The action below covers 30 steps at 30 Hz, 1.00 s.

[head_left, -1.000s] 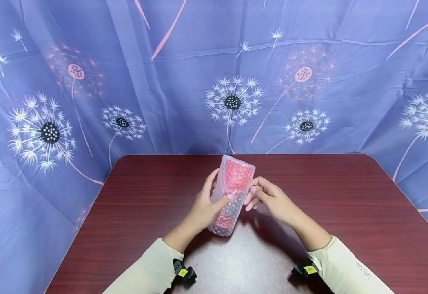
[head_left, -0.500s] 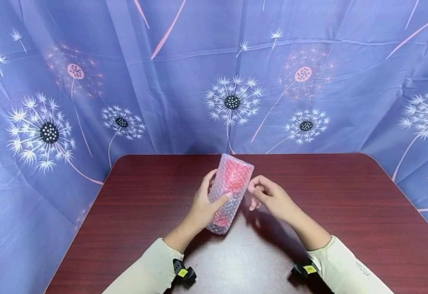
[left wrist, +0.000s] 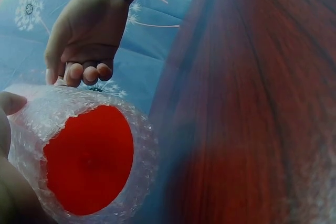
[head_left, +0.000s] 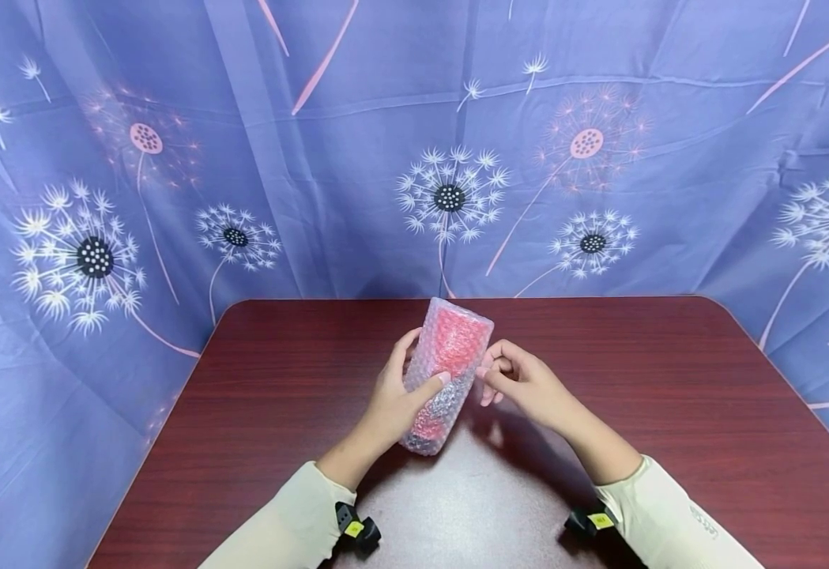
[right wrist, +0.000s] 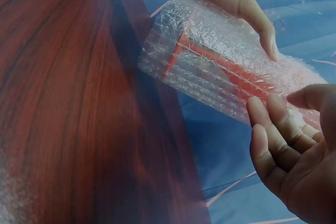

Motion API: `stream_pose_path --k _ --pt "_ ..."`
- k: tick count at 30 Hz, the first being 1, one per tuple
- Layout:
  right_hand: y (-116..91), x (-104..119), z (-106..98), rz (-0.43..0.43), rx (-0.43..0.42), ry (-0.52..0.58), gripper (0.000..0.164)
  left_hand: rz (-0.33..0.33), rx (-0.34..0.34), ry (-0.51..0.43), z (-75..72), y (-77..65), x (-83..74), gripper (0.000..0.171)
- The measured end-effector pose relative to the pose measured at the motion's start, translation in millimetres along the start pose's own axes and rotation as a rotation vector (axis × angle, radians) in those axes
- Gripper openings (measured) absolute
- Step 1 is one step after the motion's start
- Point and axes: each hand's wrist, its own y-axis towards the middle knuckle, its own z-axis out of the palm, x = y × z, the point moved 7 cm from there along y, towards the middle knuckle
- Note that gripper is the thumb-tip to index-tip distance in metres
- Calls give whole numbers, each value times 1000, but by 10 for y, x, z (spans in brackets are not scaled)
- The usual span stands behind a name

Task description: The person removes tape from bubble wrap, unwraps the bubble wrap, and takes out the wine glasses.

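Note:
A long package wrapped in clear bubble wrap (head_left: 457, 336) is held up over the table, tilted, with something red and greyish inside. My left hand (head_left: 393, 399) grips it from the left, its thumb lying across the front face. In the left wrist view, a smooth red oval (left wrist: 92, 158) shows at the package's near end, ringed by wrap. My right hand (head_left: 528, 387) is at the package's right edge; thumb and forefinger pinch the bubble wrap (right wrist: 220, 56) there, while the other fingers curl loosely. The exact pinch point is partly hidden.
The dark red wood-grain table (head_left: 670, 395) spreads beneath both hands, shiny near its front. Behind it hangs a blue cloth (head_left: 357, 158) printed with dandelions, which also runs along the left side. Black wrist cameras (head_left: 364, 531) sit at both cuffs.
The package has shifted very slightly left and up in my left hand. My right fingers drew a little away from its edge, then came back to it.

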Motion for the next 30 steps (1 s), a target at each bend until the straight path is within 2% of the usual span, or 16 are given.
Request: stream_pose_path --k 6,12,22,30 --pt "2 -9 -11 -8 -10 -31 20 -4 6 4 5 -8 -8 77" --pt "-2 -14 -13 -18 -13 -24 21 12 -15 48 2 -12 -22 78" --pt "-5 -28 -12 19 -27 -24 22 28 -42 58 -10 -4 -28 77" --pt "-9 -35 23 42 17 30 20 20 -38 60 -8 -9 -31 76"
